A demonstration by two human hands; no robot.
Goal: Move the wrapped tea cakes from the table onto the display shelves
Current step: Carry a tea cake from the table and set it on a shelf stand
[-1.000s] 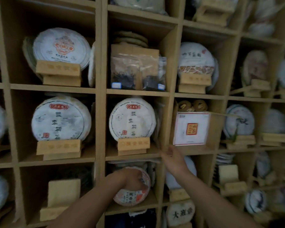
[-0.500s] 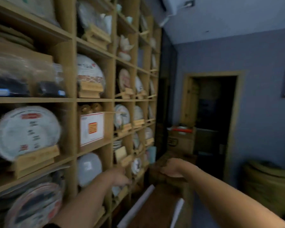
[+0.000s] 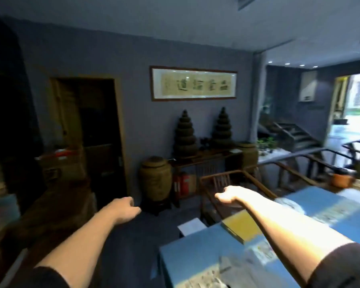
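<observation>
While both hands hang empty, a chair (image 3: 222, 181) fronts the table (image 3: 195, 258)

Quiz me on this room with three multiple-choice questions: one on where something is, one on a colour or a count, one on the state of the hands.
1. Where does the framed calligraphy hang?
A. on the wall above the two dark tiered towers
B. over the doorway
C. above the stairs

2. What colour is the tabletop?
A. red
B. blue
C. white

3. What do the left hand and right hand hold?
A. a tea cake each
B. one box together
C. nothing

Answers: 1 A, the frame sits directly over the towers. 2 B, the cloth under the yellow book is blue. 3 C, both hands hang in the air, loosely curled, with nothing in them.
</observation>
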